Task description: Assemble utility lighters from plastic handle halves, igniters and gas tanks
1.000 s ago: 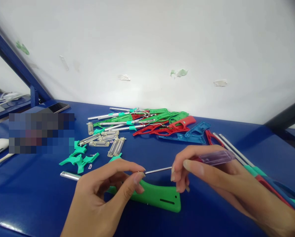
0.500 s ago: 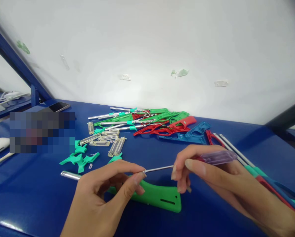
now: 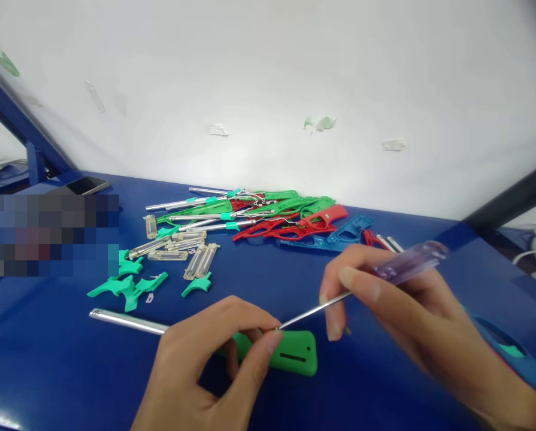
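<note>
1. Left hand (image 3: 205,365): arched over the surface (image 3: 366,389), wrist low, fingers bent. Its grip was pinched, thumb and index meeting about the screwdriver's tip; whether a small part sat between them could not be told.
2. Right hand (image 3: 397,311): raised, fingers curled; its grip was closed on the screwdriver (image 3: 405,265), purple handle tilted up and shaft slanting down-left.
3. Green handle (image 3: 294,353): beneath the left fingers, slotted end showing toward the right; contact was unclear.
4. Silver tube (image 3: 128,320): projected leftward from behind the left hand.
</note>
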The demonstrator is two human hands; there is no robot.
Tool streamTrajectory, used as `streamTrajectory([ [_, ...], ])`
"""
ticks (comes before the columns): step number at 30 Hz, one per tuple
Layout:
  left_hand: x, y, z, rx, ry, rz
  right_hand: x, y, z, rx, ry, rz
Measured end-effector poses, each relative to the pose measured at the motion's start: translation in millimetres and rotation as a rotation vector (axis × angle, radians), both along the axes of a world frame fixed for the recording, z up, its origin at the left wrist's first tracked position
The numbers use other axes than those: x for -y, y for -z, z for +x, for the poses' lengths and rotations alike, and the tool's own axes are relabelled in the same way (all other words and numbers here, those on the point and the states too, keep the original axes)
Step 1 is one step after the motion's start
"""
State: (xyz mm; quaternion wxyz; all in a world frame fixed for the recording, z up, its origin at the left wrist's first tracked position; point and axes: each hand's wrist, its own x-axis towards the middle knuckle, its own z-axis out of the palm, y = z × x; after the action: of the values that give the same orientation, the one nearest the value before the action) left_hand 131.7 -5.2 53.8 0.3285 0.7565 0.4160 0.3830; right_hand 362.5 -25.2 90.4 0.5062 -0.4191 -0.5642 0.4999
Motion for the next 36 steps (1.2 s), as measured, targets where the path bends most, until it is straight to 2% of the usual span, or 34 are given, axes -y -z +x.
streamTrajectory([
  [3,5.1,3.4,10.7,-0.032,0.095,0.006,6.0,-4.5,-4.1,0.155,0.154,0.103],
  [7,7.7,11.0,19.7,-0.102,0.133,0.101,11.5,-3.5,-4.9,0.31,0.233,0.217],
  [13,7.6,20.6,25.9,-0.128,0.148,0.206,14.2,2.5,-1.6,0.418,0.078,0.291],
  [19,5.6,24.5,31.4,-0.089,0.145,0.253,13.4,-0.5,-4.2,0.548,0.047,0.325],
  [25,3.1,26.1,32.7,-0.114,0.141,0.294,9.9,-5.1,-5.4,0.607,-0.019,0.264],
  [30,3.9,23.8,32.1,-0.103,0.128,0.292,8.3,-1.3,-4.7,0.569,-0.095,0.219],
  [36,7.7,18.0,31.3,-0.123,0.133,0.247,2.9,-0.9,-4.0,0.545,-0.112,0.225],
])
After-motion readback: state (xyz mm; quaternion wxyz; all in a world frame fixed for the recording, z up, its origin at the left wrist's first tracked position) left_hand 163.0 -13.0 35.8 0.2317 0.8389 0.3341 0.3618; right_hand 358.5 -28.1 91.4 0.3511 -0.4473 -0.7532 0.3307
